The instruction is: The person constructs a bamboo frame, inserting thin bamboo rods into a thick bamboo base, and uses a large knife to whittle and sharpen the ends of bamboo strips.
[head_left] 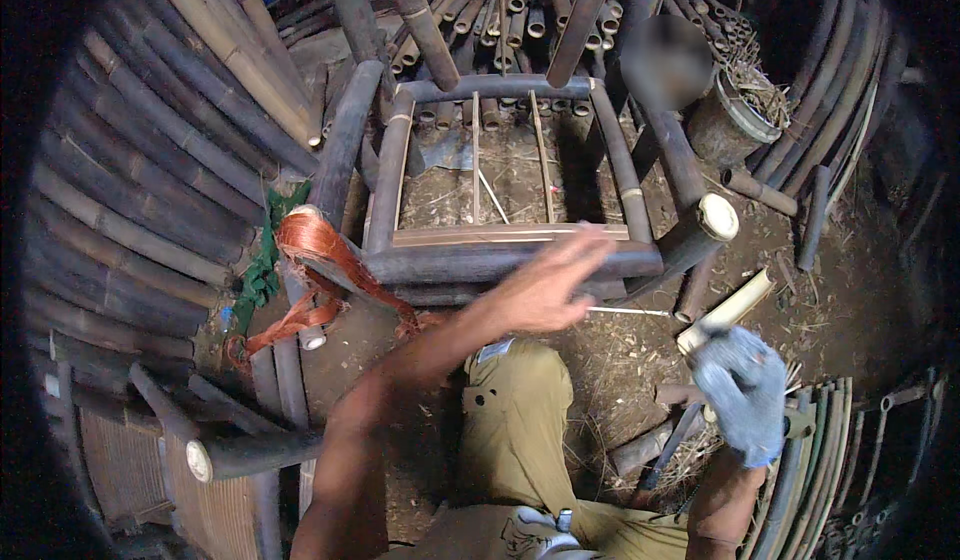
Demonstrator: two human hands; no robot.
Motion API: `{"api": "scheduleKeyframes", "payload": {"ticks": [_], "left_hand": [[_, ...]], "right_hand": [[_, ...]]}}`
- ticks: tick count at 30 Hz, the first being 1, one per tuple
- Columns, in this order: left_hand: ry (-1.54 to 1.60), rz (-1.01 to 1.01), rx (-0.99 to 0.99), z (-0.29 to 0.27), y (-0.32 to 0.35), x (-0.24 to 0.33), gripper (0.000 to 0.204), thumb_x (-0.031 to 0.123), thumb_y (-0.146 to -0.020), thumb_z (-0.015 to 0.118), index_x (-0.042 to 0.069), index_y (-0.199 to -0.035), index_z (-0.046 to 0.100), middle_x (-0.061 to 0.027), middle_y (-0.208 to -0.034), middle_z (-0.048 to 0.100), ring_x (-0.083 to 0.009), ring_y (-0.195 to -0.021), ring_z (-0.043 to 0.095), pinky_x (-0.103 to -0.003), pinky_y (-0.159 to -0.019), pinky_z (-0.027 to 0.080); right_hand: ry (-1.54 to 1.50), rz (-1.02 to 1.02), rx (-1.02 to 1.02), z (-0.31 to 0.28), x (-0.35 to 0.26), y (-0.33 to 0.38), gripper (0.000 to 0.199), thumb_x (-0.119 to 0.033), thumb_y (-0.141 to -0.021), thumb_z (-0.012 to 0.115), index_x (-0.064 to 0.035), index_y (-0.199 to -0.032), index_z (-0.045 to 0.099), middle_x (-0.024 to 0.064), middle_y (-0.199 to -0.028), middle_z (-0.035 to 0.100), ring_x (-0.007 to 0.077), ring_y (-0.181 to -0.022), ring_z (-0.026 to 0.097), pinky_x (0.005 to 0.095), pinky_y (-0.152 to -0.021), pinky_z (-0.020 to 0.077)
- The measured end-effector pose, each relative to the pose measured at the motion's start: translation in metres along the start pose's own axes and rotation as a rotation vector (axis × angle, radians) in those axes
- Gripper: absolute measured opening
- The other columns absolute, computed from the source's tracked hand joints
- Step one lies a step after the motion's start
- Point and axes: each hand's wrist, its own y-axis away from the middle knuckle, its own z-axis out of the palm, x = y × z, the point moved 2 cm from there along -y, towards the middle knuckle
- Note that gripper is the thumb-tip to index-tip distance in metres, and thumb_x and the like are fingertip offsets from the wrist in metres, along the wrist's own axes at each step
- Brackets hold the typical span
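Overlapping the front rail (450, 262): your left hand (552, 288), bare, blurred, fingers open and extended; can't tell if it touches.
Gloved right hand (740, 385): fingers curled at the near end of a pale split bamboo piece (738, 303), out to your right; can't tell if gripped.
Chair frame (350, 135): bamboo, in front of you, 2 thin strips (476, 160) running front to back mid-seat.
Orange ribbon bundle (312, 237): draped at the frame's left front corner.
Bucket (722, 135): beyond the frame's right side, shavings (755, 88) on top.
Poles (135, 188): stacked along your left.
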Motion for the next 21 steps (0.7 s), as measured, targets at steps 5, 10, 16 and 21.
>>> {"api": "scheduleKeyframes", "payload": {"ticks": [5,10,16,21], "left_hand": [[0.149,0.123,0.278,-0.020,-0.044,-0.016,0.021,0.018,-0.088,0.064,0.005,-0.103,0.071,-0.0121,-0.089,0.067,-0.0288,-0.082,0.065,-0.038,-0.076,0.051],[-0.073,-0.354,0.251,-0.044,-0.060,-0.151,0.018,0.015,-0.090,0.057,0.002,-0.086,0.069,-0.0153,-0.083,0.069,-0.0293,-0.078,0.067,-0.038,-0.072,0.053],[0.579,-0.954,0.001,0.016,-0.061,-0.223,0.020,0.013,-0.089,0.055,0.004,-0.097,0.070,-0.0101,-0.089,0.071,-0.0202,-0.067,0.066,-0.032,-0.046,0.048],[0.586,-0.674,-0.189,0.052,-0.058,-0.278,0.019,0.004,-0.080,0.062,0.004,-0.098,0.066,-0.0029,-0.084,0.064,-0.0139,-0.065,0.059,-0.030,-0.053,0.047]], "right_hand": [[0.198,0.206,0.500,-0.059,-0.001,-0.018,0.013,-0.004,-0.085,0.060,-0.0006,-0.088,0.072,0.0063,-0.085,0.070,0.0135,-0.070,0.058,0.0290,-0.062,0.0445],[0.351,-0.169,0.649,0.016,0.063,-0.130,0.017,-0.005,-0.082,0.068,-0.0038,-0.098,0.073,0.0103,-0.092,0.071,0.0228,-0.084,0.068,0.0315,-0.077,0.0530],[0.759,0.057,-0.068,0.230,0.182,-0.195,0.013,-0.018,-0.082,0.060,-0.0118,-0.079,0.071,0.0125,-0.075,0.069,0.0302,-0.069,0.069,0.0416,-0.059,0.0542],[0.447,-0.673,-0.869,0.304,0.239,-0.238,0.017,-0.021,-0.080,0.062,-0.0084,-0.081,0.074,0.0144,-0.081,0.072,0.0296,-0.066,0.068,0.0409,-0.062,0.0534]]}}
